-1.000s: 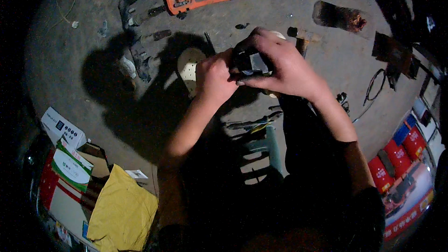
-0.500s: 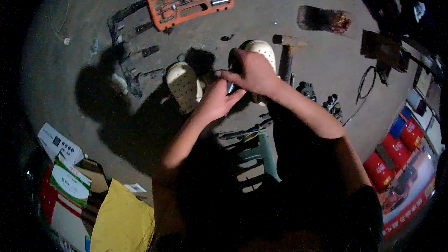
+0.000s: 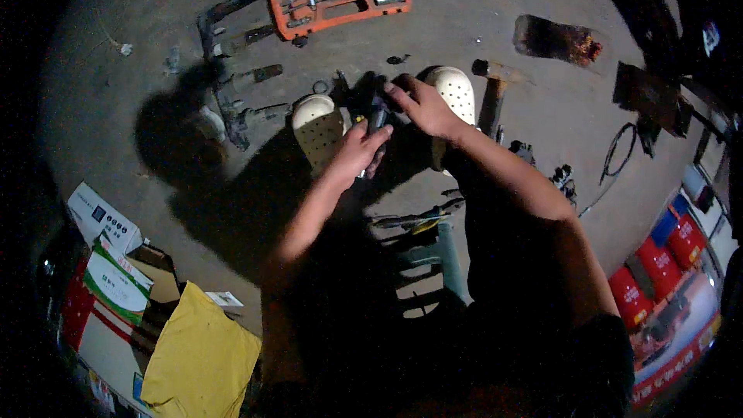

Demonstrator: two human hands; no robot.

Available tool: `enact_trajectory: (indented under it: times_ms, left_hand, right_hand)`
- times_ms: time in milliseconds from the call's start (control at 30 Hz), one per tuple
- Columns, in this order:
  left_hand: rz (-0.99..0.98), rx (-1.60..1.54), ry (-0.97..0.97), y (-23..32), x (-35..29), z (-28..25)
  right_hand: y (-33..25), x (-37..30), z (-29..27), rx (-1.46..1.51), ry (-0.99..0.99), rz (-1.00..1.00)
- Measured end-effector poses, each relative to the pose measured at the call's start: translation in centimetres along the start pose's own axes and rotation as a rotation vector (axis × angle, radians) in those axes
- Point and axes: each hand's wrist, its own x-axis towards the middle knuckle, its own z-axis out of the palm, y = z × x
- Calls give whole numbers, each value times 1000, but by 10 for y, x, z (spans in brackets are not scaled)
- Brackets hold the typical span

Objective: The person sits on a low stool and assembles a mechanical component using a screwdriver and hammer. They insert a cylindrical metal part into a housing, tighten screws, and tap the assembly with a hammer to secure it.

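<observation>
A dark grey, roughly cylindrical part [image 3: 377,118] is held between my hands, above the floor and between two cream perforated clogs [image 3: 455,91]. My left hand [image 3: 358,152] is closed around its lower end, thumb along the side. At the upper end, my right hand [image 3: 426,108] curls its fingers and thumb on the dark part. A small yellow spot shows by the left fingers. Shadow hides the part's exact kind and its far side. Just right of the right-hand clog lies a hammer [image 3: 492,97].
An orange socket set case [image 3: 337,25] lies open ahead. Dark metal bars [image 3: 224,101] are at the left, a rusty plate [image 3: 553,40] and a cable loop [image 3: 618,153] at the right. A green stool [image 3: 453,263], boxes [image 3: 116,286] and a yellow bag [image 3: 203,352] are near me.
My right hand has drawn slightly up and right from my left, so more of the dark part shows between them. The whole view has shifted a little.
</observation>
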Motion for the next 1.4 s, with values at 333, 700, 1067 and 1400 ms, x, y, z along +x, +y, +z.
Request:
enact_trajectory:
  times_ms: [333, 700, 1067, 1400]
  left_hand:
    - [178, -331, 370, -8, 2, -35]
    - [178, -71, 442, -5, 28, -35]
    - [542, 613, 595, -16, 35, -44]
    - [390, 1052, 566, -8, 33, -25]
  right_hand:
    - [19, 11, 73, -744, -365, -161]
    - [10, 17, 91, -560, -264, -27]
    - [16, -29, -13, -346, -320, -208]
    - [1, -47, -44, -101, -196, -129]
